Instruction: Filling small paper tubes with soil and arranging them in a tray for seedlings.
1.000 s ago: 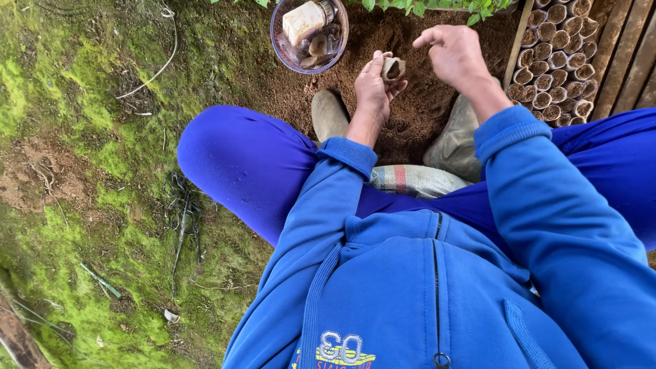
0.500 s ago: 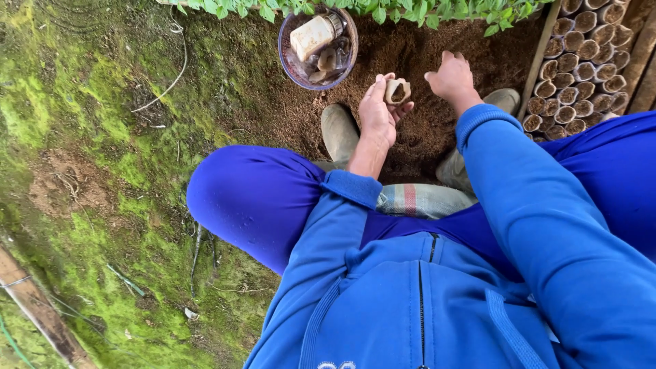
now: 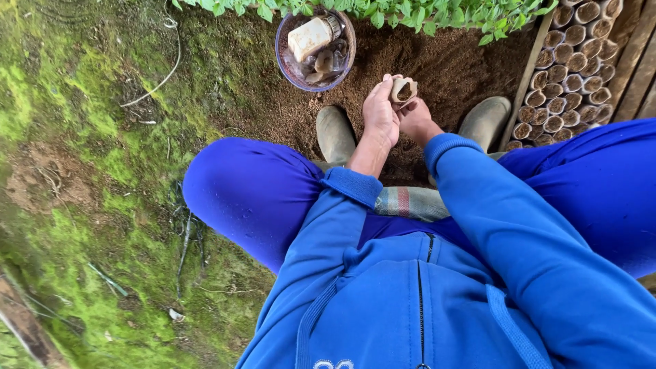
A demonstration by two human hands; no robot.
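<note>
My left hand [image 3: 380, 113] holds a small tan tube pot [image 3: 403, 89] upright, its mouth showing dark soil inside. My right hand [image 3: 415, 120] sits just below and to the right of the pot, fingers curled against it. Both hands hover over a patch of loose brown soil [image 3: 444, 65] between my two rubber boots [image 3: 335, 133]. I am squatting in blue trousers and a blue jacket, and my sleeves cover both forearms.
A clear bowl [image 3: 281, 58] with a pale bottle and small bits stands behind the soil. Rows of filled tube pots [image 3: 567, 68] stand at the right beside wooden slats. Green plants [image 3: 410, 14] edge the top. Mossy ground [image 3: 82, 171] spreads left.
My right hand came back from the soil to meet the pot held by my left hand. The view has shifted, and both hands now sit lower in it.
</note>
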